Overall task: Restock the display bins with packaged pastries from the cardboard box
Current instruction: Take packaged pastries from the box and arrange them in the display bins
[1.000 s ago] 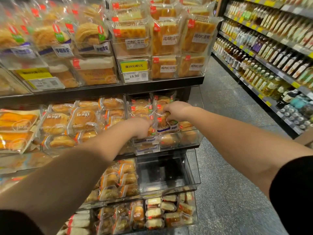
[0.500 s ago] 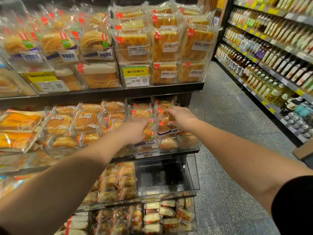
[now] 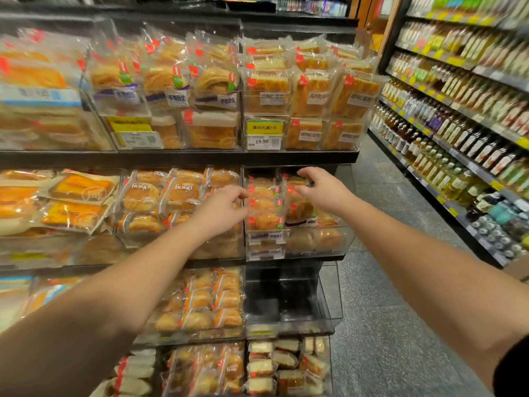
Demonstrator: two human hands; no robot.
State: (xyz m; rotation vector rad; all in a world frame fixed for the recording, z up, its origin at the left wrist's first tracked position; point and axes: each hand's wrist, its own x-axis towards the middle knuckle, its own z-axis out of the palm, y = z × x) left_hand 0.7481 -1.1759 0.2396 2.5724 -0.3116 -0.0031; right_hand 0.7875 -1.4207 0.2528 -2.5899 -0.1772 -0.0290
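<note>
Head view, sole view on record. Item: middle-shelf clear display bin [image 3: 297, 245], right end of the pastry rack, stocked with packaged pastries [image 3: 264, 207] stacked in two columns up to near the shelf above; this bin is judged to be largely filled. Item: clear bin one shelf down [image 3: 289, 325], directly below, seen holding nothing; restocking here is judged to be still outstanding. Item: bottom bin [image 3: 286, 365], stocked with pale sliced-cake packets. Neighbouring bins to the left on the middle and lower shelves are seen well filled. Item: upper shelf with yellow price tag [image 3: 264, 134], full of larger bagged loaves. Item: cardboard box, source of stock; only a brown corner [image 3: 518, 269] at the right edge, on the aisle floor, may belong to it, and this cannot be confirmed. Left hand [image 3: 221, 212]: placed just beside the left column of packets, fingers loosely curled toward the wrapping; no packet is seen enclosed, and whether the fingertips touch the film cannot be told. Right hand [image 3: 322, 187]: placed over the right column, fingers spread and slightly bent, nothing gripped; contact with the top packet cannot be told. The packaged pastries therefore lie between and directly under both hands, inside the middle bin. Stage is judged as tidying or release after placement, with the unfilled bin below remaining. Item: bottle shelving [image 3: 458, 110] across the aisle, not part of the task.
</note>
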